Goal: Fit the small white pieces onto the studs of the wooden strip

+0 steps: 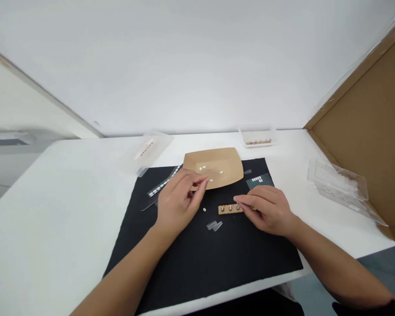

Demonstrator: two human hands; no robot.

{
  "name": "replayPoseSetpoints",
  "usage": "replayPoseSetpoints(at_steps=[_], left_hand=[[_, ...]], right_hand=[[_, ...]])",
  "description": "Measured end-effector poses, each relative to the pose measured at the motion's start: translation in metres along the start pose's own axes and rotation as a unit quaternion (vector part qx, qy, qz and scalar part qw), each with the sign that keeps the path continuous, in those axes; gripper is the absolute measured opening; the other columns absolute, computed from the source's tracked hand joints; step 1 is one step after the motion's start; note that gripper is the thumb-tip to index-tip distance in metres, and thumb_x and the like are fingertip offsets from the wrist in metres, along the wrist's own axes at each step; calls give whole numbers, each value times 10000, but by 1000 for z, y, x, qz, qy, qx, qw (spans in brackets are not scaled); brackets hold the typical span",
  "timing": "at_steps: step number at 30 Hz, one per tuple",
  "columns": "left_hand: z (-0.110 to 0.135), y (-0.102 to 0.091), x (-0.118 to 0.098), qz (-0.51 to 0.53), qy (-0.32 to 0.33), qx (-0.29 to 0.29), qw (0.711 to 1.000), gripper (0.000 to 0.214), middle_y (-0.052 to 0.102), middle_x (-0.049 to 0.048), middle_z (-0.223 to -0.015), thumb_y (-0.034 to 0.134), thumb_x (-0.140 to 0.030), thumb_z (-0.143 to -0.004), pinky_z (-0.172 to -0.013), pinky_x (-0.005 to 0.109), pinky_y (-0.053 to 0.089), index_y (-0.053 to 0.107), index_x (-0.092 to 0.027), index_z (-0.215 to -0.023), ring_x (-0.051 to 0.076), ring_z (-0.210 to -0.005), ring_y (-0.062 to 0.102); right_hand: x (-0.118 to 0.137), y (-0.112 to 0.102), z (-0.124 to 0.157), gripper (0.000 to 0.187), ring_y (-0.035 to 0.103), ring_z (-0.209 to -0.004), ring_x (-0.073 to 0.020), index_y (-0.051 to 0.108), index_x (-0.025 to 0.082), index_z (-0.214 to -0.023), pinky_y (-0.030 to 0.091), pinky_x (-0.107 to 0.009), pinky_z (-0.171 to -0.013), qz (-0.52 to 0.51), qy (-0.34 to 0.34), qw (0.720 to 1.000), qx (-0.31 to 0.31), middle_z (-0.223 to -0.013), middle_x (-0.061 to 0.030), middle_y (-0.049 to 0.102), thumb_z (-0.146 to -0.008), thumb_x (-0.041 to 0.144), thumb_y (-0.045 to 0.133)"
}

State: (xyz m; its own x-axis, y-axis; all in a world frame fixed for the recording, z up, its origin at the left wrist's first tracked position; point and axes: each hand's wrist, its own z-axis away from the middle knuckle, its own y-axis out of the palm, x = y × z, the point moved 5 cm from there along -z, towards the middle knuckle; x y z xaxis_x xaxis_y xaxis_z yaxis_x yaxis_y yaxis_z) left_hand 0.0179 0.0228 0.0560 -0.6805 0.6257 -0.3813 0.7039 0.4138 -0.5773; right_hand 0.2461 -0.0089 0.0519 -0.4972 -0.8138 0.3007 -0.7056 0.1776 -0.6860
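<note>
My left hand (pixel 179 197) is closed in a pinch in front of the tan paper tray (pixel 224 160); anything between its fingertips is too small to make out. My right hand (pixel 266 208) pinches beside the third metal peg of a tan strip (pixel 226 213). A tiny pale bit shows at its fingertips, too small to name, and the fingers cover the strip's right part. Below lie several clear false nail tips (pixel 213 226) on the black mat (pixel 213 272). A small white oval piece (pixel 204 210) sits between the hands. More white ovals (pixel 221 172) lie in the tray.
A sheet of white ovals (pixel 156 188) and a thin metal tool (pixel 149 205) lie left on the mat, a dark green sheet (pixel 256 181) right. Behind stand a translucent lid (pixel 154 149) and a clear box (pixel 256 142). Another clear box (pixel 342 184) sits near cardboard (pixel 368 118).
</note>
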Motion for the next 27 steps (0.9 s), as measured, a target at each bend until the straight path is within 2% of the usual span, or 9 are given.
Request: replayPoseSetpoints(at_steps=[4,8,11,14,19,23,27], left_hand=[[-1,-4,7,-47,-13,-31,998,58,755,27,-898,711,-139,-996,-632,249,510,727,-178,-955,144,-780,688],[-1,-4,11,-74,-1,-38,997,85,745,15,-846,736,-169,-988,-724,288,540,717,-188,-907,164,-779,695],[1,-2,14,-105,17,-33,994,137,734,20,-808,755,-193,-980,-750,320,532,687,-188,-861,187,-773,674],[3,-1,14,-155,44,-32,986,116,757,25,-829,778,-194,-964,-746,332,515,696,-195,-881,204,-793,659],[3,-2,7,-238,62,-37,969,69,771,23,-855,802,-212,-943,-693,326,501,736,-210,-922,221,-813,627],[2,-1,7,-246,58,-40,967,62,796,21,-899,776,-169,-949,-675,320,509,746,-216,-920,222,-843,653],[3,-3,6,-218,81,-59,971,162,832,-2,-998,763,-95,-933,-719,315,546,755,-240,-1005,205,-858,704]], right_hand=[[-5,-1,0,311,715,-847,-164,698,215,-1294,582,-290,-753,-22,61,998,-6,-976,-49,767,-1028,85,605],[-13,2,0,266,718,-884,-164,727,224,-1265,589,-295,-797,-26,128,991,6,-1004,-49,762,-1057,132,588],[-17,6,0,248,697,-862,-161,757,247,-1244,568,-289,-737,-23,159,987,33,-987,-44,727,-1083,183,579],[-17,5,1,240,641,-794,-153,787,275,-1215,541,-293,-683,-22,168,985,20,-940,-38,647,-1092,224,587],[-20,-1,0,182,635,-830,-160,812,281,-1132,545,-312,-702,-51,184,981,-15,-978,-44,602,-1053,220,659],[-22,-1,0,170,625,-798,-157,814,268,-1118,536,-314,-690,-56,193,980,-13,-940,-33,592,-1041,214,672],[-19,-1,1,170,631,-780,-147,812,264,-1105,521,-297,-674,-51,190,980,-8,-916,-25,609,-1047,211,661]])
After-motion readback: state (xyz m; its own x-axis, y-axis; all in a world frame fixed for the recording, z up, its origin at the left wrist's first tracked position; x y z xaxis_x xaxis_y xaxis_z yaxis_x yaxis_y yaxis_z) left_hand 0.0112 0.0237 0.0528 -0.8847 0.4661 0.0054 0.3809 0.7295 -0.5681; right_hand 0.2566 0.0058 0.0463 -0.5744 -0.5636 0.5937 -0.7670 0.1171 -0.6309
